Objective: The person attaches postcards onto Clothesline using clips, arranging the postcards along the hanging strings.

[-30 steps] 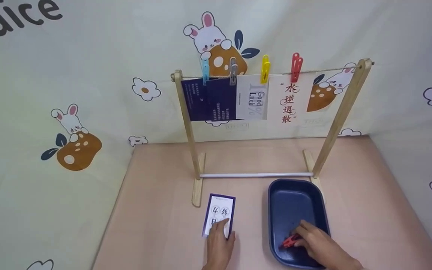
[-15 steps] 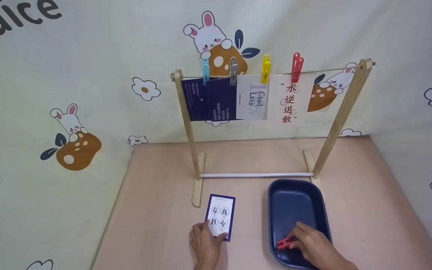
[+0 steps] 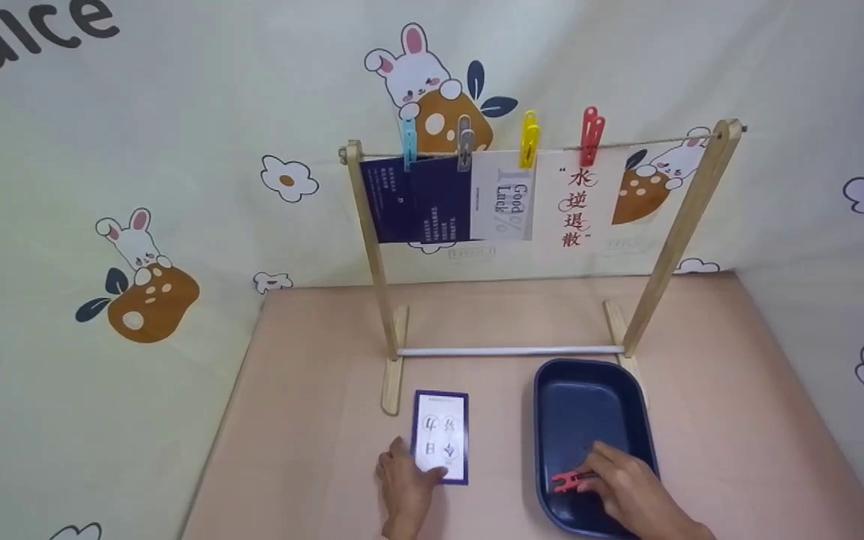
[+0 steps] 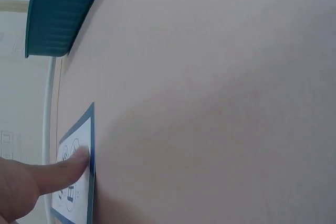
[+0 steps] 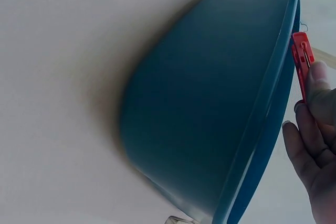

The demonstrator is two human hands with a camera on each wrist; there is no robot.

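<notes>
In the head view a white card with a purple border (image 3: 441, 431) lies on the near table, printed with circled characters. My left hand (image 3: 404, 480) is at its lower left corner, thumb laid over the printed face and fingers at the left edge. The left wrist view shows the thumb (image 4: 63, 174) on the card (image 4: 81, 192), whose near edge casts a shadow on the table. My right hand (image 3: 631, 480) pinches a red clothespin (image 3: 567, 482) over the dark blue basin (image 3: 544, 420). In the right wrist view the clothespin (image 5: 303, 59) sits between thumb and fingers above the rim.
Behind stands a wooden frame (image 3: 676, 244) with a string and a white lower bar (image 3: 511, 351). Dark blue cards (image 3: 439, 199), a "Good Luck" card (image 3: 503, 217) and a red-lettered card (image 3: 576, 199) hang from blue, grey, yellow (image 3: 528, 140) and red clothespins.
My left hand has slid to the card's left edge, uncovering its characters, and the card has straightened slightly. My right hand has shifted the red clothespin a little left, turning it.
</notes>
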